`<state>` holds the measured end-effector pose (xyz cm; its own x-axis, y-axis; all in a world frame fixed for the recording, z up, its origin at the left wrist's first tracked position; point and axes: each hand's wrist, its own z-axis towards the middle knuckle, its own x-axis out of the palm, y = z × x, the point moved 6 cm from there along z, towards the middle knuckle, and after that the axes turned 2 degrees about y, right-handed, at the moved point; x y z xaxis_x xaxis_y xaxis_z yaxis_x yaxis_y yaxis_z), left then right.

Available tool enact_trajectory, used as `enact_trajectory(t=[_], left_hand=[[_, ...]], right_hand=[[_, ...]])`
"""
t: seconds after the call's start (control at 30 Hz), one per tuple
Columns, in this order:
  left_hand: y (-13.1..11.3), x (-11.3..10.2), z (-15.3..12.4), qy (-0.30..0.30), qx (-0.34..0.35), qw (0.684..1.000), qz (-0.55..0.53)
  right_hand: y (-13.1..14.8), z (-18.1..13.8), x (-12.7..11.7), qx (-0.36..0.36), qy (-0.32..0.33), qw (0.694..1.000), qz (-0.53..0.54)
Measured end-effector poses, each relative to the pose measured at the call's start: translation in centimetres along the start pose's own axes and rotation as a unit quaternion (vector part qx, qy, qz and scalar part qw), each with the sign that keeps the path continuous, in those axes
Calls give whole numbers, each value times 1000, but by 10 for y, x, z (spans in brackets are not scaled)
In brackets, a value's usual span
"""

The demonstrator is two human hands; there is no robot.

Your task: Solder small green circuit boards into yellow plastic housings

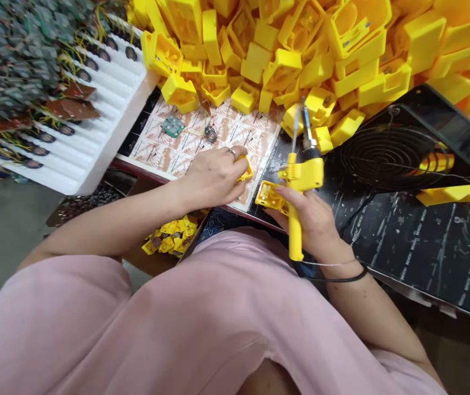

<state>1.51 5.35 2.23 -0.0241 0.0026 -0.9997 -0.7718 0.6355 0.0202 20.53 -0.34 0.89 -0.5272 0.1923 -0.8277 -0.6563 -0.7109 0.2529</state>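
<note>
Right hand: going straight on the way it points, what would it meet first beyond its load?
Probably the small yellow part under the left hand, across from the yellow case the right hand holds; depth is unclear.

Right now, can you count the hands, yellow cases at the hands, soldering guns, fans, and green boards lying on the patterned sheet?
Hands: 2 (left hand, right hand)
Yellow cases: 2 (left case, right case)
Soldering gun: 1
Fan: 1
Green board on patterned sheet: 1
Total: 7
</note>
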Motion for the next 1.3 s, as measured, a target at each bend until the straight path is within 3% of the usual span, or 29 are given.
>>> enact_trajectory(t=[0.1, 0.2, 0.27, 0.37, 0.57, 0.7, 0.8, 0.9, 1.0, 1.07, 1.13, 1.23, 1.3], left_hand=[[5, -2, -13, 37, -18, 999, -7], [19, -5, -20, 51, 55, 996, -56], [28, -5, -23, 43, 101, 990, -92], [34, 5, -22, 37, 91, 989, -113], [0, 16, -15, -61, 11, 998, -14], [-18, 14, -17, -67, -7, 998, 6], [8, 3, -16, -61, -42, 997, -1], [66, -10, -6, -44, -133, 989, 38], [106, -15, 17, -6, -99, 994, 54], [116, -16, 32, 38, -43, 996, 73], [120, -25, 42, 77, -33, 990, 116], [127, -56, 43, 102, -121, 977, 144], [126, -74, 35, 88, -159, 978, 102]], right_hand=[[-5, 10, 5, 18, -1, 997, -72], [-8, 8, -3, 22, -44, 992, -118], [-7, 1, -8, 10, -42, 995, -91], [-3, -7, -11, -2, -16, 999, -39], [1, -11, -8, -23, -27, 999, -17], [-2, -14, -7, -29, -33, 999, -2], [-5, -21, -15, -20, -62, 998, -11], [-6, -25, -22, -13, -88, 996, -5], [-2, -25, -27, -17, -102, 994, -24], [0, -23, -31, -17, -112, 992, -49], [2, -22, -35, -20, -114, 992, -58], [1, -23, -38, -9, -113, 993, -27], [0, -22, -37, 3, -113, 994, 2]])
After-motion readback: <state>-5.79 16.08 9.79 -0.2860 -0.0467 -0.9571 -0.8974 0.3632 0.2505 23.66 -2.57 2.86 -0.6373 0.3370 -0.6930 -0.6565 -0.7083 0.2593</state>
